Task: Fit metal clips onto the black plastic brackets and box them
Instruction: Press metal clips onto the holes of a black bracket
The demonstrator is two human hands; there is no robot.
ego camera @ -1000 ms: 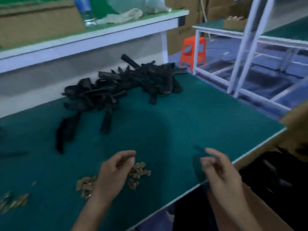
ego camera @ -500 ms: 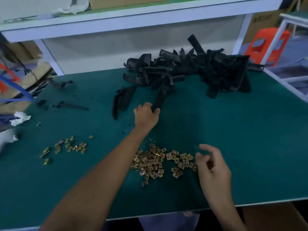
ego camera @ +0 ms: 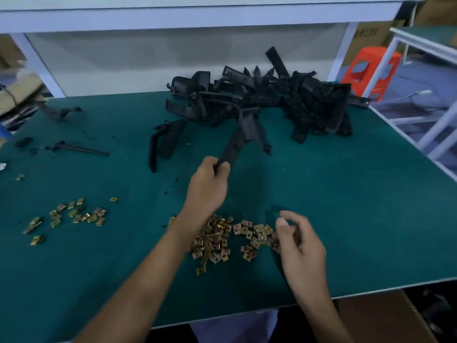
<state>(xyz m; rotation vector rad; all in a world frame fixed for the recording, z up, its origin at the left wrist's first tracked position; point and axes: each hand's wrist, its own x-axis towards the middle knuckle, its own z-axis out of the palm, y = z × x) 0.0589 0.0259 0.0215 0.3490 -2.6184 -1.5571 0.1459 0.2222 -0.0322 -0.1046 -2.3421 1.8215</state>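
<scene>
Black bracket (ego camera: 243,134) gripped in the left hand (ego camera: 207,186): picking step. Over the clips (ego camera: 215,240) the right hand (ego camera: 300,246) curls, pinching or not I cannot tell. Next, likely, press one on.

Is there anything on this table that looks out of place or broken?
Yes, mildly. Small black scraps and a thin black strip lie at the left of the mat, apart from the bracket pile; they may be broken-off bits. One clip lies alone near the left edge.

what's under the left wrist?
Metal clips: the big pile on the green table runs beneath the wrist of the left hand. The arm covers the pile's left part, so how many lie there can't be seen.
</scene>
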